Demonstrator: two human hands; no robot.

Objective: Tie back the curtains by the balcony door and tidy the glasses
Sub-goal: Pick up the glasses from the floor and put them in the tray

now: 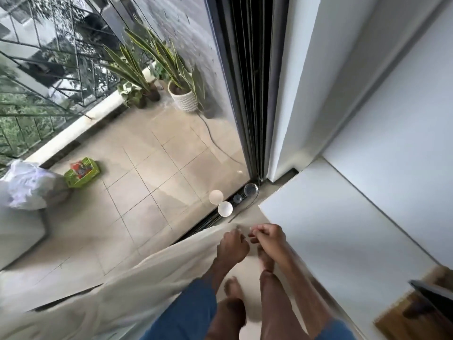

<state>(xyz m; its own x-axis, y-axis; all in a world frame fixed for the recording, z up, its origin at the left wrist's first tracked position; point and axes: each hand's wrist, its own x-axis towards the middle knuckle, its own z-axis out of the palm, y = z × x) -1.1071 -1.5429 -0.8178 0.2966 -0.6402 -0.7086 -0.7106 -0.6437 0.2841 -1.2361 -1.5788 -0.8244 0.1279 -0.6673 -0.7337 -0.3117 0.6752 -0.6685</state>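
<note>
A cream sheer curtain (137, 285) hangs along the glass balcony door and slants from the lower left up to my hands. My left hand (231, 246) is closed on the curtain's edge. My right hand (268, 238) is next to it, its fingers pinched on the same edge of the fabric. Past my hands, on the dark door track (208, 223), stand a white cup (225, 208), a small clear glass (237, 199) and a larger clear glass (250, 189).
A white cabinet top (331, 217) and a white wall are to the right. My bare feet stand on the floor below my hands. Outside the glass are potted plants (182, 94), a green basket (82, 171) and a white bundle.
</note>
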